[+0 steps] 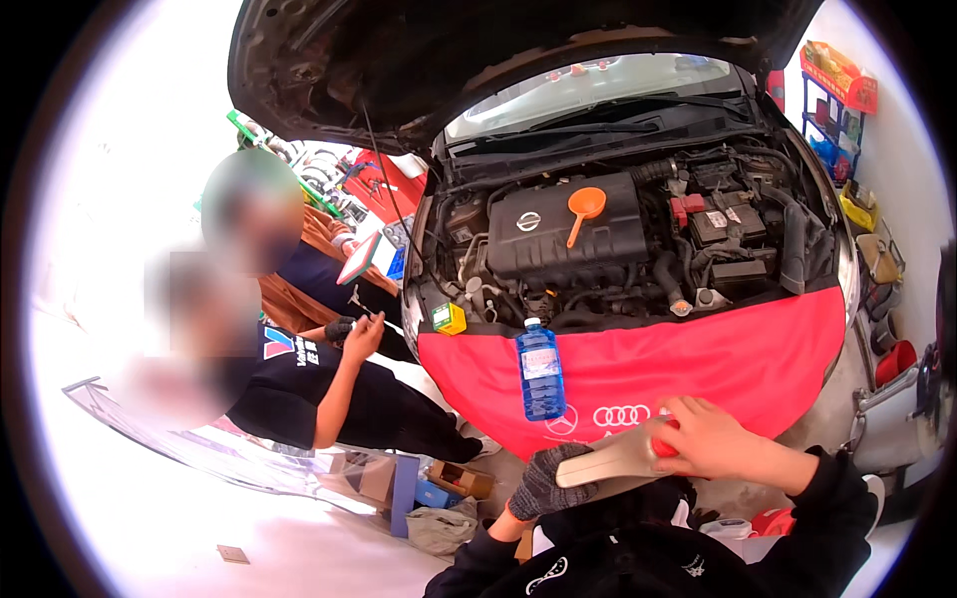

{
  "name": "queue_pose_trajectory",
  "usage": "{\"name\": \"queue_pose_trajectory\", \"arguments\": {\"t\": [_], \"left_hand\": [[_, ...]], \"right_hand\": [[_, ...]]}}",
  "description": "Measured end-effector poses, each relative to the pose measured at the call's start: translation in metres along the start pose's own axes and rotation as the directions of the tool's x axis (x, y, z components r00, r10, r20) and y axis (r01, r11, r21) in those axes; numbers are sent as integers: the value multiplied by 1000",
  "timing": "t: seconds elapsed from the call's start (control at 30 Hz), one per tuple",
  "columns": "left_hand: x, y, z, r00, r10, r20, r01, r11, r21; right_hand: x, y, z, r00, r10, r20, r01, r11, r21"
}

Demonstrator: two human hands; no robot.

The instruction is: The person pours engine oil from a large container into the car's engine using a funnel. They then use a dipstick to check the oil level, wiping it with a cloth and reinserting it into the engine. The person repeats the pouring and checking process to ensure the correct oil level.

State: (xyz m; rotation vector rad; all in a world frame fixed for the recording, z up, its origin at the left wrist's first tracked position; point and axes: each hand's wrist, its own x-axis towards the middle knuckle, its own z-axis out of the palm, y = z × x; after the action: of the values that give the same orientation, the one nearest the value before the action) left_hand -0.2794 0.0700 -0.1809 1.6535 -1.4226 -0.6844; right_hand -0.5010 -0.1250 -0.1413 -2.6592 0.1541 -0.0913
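My left hand (546, 482), in a dark grey knit glove, grips the lower end of a beige plastic jug (610, 462). The jug lies tilted across in front of my body. Bare fingers of my right hand (716, 439) close round the red cap (662, 447) at its other end. Just beyond, a bottle of blue liquid (540, 379) rests on the red fender cover (469, 384) over the car's front. An orange funnel (588, 205) lies on the black engine cover (528, 254). At the bay's left front corner sits a small yellow-and-green box (449, 319).
The raised hood (329, 75) hangs over the engine bay, held by a thin prop rod (384, 169). Two people stand at the left; the nearer wears a black shirt (289, 384). A battery (728, 224) sits at the bay's right. Shelving (832, 125) stands along the right wall.
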Motion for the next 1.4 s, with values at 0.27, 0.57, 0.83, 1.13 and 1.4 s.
{"name": "queue_pose_trajectory", "arguments": {"t": [0.27, 0.57, 0.83, 1.13, 1.4], "left_hand": [[-11, 3, 4, 998, -28, -60, 37, 987, 159], [-26, 3, -5, 939, -32, -343, 73, 992, 107], [-25, -3, -13, 853, 55, -519, 2, 994, 109], [44, 38, 7, 849, -209, -485, -113, 825, -553], [150, 14, -3, 987, -102, -125, -37, 611, -791]], "right_hand": [[-11, 6, -29, 895, -397, -204, 329, 896, -299], [-40, 186, 201, 647, 453, -614, -454, 875, 167], [-30, 186, 259, 481, 604, -635, -622, 746, 239], [-1, 62, 244, 831, 553, -60, 409, -534, 740], [16, 114, 171, 361, 901, -242, 791, -158, 591]]}}
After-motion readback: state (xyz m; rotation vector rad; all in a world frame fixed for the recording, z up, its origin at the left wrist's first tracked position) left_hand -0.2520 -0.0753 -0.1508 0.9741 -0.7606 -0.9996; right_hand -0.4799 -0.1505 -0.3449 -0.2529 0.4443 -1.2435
